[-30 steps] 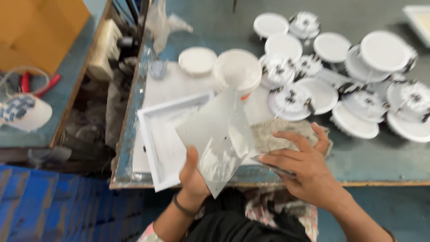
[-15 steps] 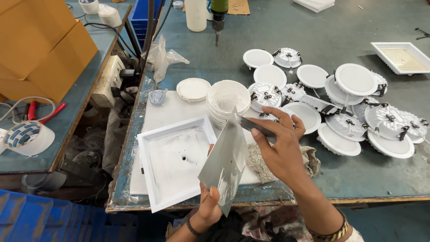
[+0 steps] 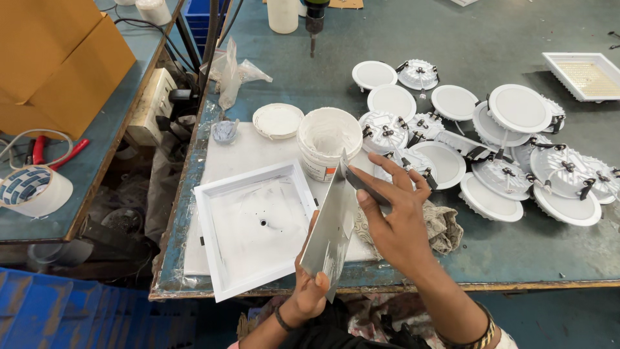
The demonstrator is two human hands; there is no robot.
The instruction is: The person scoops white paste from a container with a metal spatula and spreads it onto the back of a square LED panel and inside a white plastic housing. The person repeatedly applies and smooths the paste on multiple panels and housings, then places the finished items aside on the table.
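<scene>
Left hand (image 3: 309, 291) grips the metal sheet (image 3: 332, 226), now turned edge-on above the square tray (image 3: 248, 226). Right hand (image 3: 394, 216) has shifted, fingers spread flat against it.

left hand (image 3: 309, 284) gripping from below, right hand (image 3: 394, 216) fingers spread above

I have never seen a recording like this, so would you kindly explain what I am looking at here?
This is one view from a camera worn on a person's head, looking down at their own bare hands over a workbench. The left hand holds a thin metal sheet on edge, and the right hand touches its upper part. On the bench lie a square white tray, a white tub of paste with its lid beside it, a rag, and many round white lamp fittings.
</scene>
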